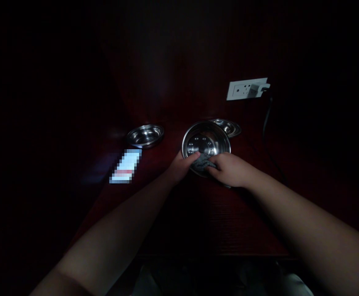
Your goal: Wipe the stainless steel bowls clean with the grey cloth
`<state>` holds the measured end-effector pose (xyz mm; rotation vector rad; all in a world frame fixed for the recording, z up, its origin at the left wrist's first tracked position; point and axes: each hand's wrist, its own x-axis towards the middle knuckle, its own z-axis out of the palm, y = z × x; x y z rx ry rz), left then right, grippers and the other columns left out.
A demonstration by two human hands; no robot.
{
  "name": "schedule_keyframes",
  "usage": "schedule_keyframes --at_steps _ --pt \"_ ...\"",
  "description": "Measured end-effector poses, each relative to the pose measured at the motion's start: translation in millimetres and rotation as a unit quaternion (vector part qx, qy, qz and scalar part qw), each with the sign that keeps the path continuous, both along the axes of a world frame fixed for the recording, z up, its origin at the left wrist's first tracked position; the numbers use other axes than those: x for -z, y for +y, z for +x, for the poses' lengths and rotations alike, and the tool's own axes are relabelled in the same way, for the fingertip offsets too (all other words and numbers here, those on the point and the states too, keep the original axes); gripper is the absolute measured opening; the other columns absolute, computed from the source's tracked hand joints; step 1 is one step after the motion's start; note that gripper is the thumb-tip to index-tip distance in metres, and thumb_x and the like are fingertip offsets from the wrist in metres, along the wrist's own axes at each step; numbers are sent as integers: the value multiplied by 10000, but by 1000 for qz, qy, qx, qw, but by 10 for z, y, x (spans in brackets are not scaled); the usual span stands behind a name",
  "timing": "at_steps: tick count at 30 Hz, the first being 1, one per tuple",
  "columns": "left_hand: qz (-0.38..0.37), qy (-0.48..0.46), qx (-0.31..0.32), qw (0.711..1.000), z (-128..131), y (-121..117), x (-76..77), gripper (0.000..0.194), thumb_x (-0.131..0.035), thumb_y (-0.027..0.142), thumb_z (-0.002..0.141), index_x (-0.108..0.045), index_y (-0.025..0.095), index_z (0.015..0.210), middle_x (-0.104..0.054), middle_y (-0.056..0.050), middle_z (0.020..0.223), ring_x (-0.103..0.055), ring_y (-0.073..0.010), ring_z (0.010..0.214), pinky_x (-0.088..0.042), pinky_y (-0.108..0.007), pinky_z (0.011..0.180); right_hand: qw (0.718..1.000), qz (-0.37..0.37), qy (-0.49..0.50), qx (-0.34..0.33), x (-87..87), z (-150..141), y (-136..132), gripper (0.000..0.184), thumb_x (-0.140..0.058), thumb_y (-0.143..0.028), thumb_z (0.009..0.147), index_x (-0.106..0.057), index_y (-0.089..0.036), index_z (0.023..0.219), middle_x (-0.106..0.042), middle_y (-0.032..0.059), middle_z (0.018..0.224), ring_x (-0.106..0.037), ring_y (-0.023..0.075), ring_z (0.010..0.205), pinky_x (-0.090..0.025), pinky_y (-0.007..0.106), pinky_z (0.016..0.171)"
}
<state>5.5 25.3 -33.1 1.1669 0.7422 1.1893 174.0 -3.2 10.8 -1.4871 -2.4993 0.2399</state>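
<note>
A shiny steel bowl [218, 142] is tilted so that its inside faces me, above the dark red table [228, 230]. My left hand [181, 166] grips its lower left rim, the thumb lying over the edge. Bunched in my right hand [230, 168] is a grey cloth [202, 163], pressed against the bowl's lower inner wall. The fingers of the right hand are closed around the cloth. Part of the left fingers is hidden behind the bowl.
Left of the bowl sits another steel bowl [145, 135], with a lit phone [125, 166], its screen blurred, in front of it. A shallow steel dish [230, 127] stands partly hidden behind the held bowl. On the wall are a socket [239, 90] with a plug and a hanging cable [267, 117].
</note>
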Motion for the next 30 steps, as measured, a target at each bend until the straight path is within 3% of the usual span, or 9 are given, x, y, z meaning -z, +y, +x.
schedule_keyframes --at_steps 7,14,30 --pt "-4 -6 -8 1000 11 2 -20 376 -732 301 691 -654 124 1013 -690 -86 976 -622 -218 922 -450 -398 920 997 -30 32 -56 -6 10 -12 186 -504 -255 856 -665 -166 828 -684 64 789 -573 149 672 -416 268 662" --pt "5 5 -16 1000 8 8 -8 302 -726 311 701 -669 131 937 -684 -71 929 -619 -207 898 -448 -392 919 993 -19 57 -104 43 7 16 213 -496 -221 858 -670 -171 970 -684 87 1022 -613 196 931 -441 311 851" --pt "4 -2 -15 1000 17 2 -25 305 -720 298 700 -667 132 950 -687 -71 928 -617 -216 920 -439 -392 923 989 -6 78 -123 77 16 30 202 -524 -223 847 -661 -184 991 -678 78 1009 -616 199 925 -458 335 856"
